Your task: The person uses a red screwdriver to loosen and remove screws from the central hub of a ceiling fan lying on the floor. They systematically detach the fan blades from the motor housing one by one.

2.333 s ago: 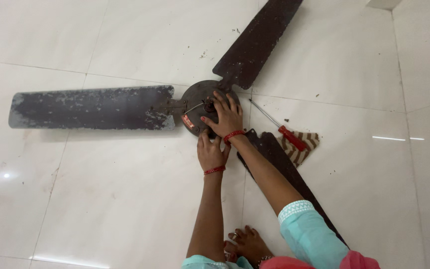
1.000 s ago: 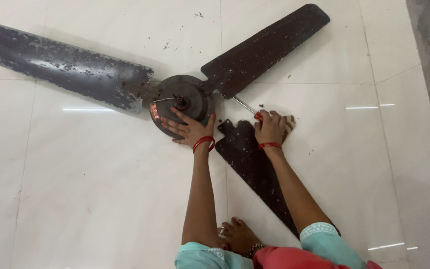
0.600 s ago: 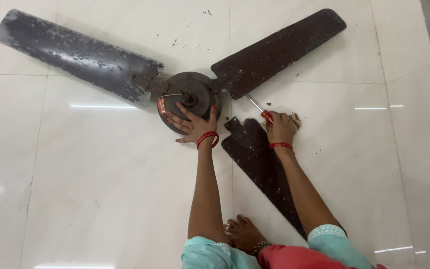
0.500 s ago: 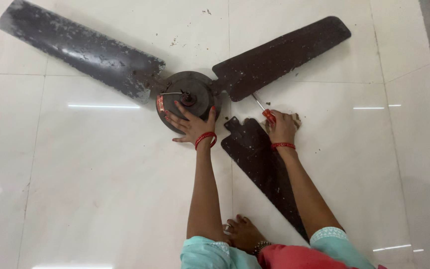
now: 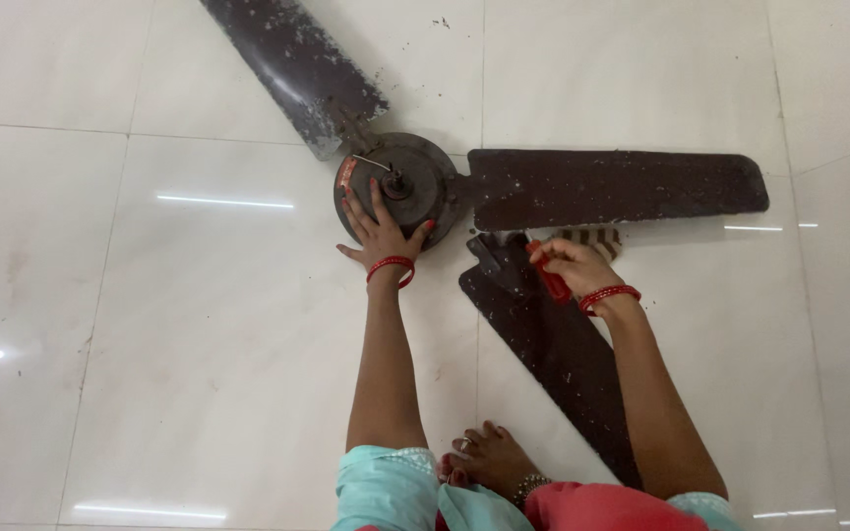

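A dusty ceiling fan lies on the white tiled floor. Its round motor hub (image 5: pixel 415 172) carries two attached dark blades, one pointing up-left (image 5: pixel 292 64) and one pointing right (image 5: pixel 622 187). A third blade (image 5: pixel 553 344) lies loose on the floor, detached from the hub. My left hand (image 5: pixel 378 226) rests flat on the hub with fingers spread. My right hand (image 5: pixel 568 264) grips a red-handled screwdriver (image 5: pixel 549 277) just above the near end of the loose blade.
A striped brown and cream cloth (image 5: pixel 592 238) peeks out behind my right hand, under the right blade's edge. My bare foot (image 5: pixel 484 457) is tucked between my arms near the bottom. Dirt specks dot the tile (image 5: pixel 440 22) by the upper blade.
The fan has turned clockwise under my left hand: the right blade now lies level. My right hand has lifted the screwdriver off the floor and drawn it toward the loose blade.
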